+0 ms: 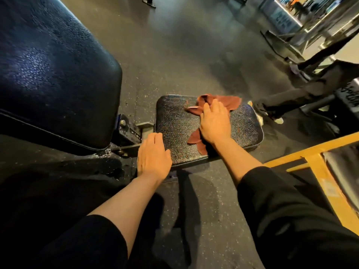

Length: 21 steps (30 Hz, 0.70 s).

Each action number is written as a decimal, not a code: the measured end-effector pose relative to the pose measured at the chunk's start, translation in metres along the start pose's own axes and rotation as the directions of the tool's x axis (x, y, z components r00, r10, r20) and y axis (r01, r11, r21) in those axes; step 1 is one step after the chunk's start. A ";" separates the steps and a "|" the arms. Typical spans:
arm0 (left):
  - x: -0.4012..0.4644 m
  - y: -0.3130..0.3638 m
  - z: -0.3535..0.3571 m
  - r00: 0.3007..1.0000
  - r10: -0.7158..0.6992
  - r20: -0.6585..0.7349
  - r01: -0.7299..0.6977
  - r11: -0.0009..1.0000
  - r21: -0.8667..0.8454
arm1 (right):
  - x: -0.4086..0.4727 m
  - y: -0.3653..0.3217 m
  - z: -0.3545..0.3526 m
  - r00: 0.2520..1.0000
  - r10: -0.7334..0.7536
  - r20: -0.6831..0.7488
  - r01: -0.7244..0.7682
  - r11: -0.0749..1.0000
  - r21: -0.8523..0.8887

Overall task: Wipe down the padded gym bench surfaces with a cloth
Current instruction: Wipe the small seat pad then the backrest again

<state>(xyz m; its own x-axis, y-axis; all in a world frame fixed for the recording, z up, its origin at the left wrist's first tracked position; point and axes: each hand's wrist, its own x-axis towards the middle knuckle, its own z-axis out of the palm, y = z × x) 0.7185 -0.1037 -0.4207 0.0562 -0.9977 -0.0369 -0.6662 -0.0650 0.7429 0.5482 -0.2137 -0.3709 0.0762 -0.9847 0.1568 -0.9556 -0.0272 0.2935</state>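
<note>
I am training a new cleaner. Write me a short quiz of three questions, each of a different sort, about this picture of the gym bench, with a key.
1. True or false: the right hand presses the reddish-brown cloth flat on the small seat pad.
2. Where does the left hand rest? A) on the large back pad B) on the near left corner of the seat pad C) on the yellow frame
3. Fill in: the cloth lies toward the ____ edge of the seat pad.

Key: 1 true; 2 B; 3 far
</note>
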 end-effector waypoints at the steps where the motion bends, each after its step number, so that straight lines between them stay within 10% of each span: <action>1: -0.001 -0.002 -0.001 1.000 -0.023 0.004 0.023 1.000 -0.009 | 0.004 -0.017 0.002 0.999 -0.041 0.011 0.041 0.999 0.003; 14: -0.003 -0.004 -0.007 0.998 0.051 -0.025 -0.053 0.996 -0.073 | 0.033 -0.078 0.007 0.908 -0.403 0.115 0.403 0.915 0.025; 21: -0.012 0.003 0.005 0.973 0.225 0.056 -0.225 0.974 -0.011 | 0.013 0.079 -0.008 1.000 -0.008 0.000 0.008 0.998 -0.068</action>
<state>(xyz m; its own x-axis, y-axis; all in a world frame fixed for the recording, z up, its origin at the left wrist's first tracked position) 0.7118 -0.0916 -0.4216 -0.1373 -0.9860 0.0942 -0.6533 0.1616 0.7397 0.4761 -0.2272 -0.3384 0.0836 -0.9845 0.1542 -0.9332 -0.0231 0.3586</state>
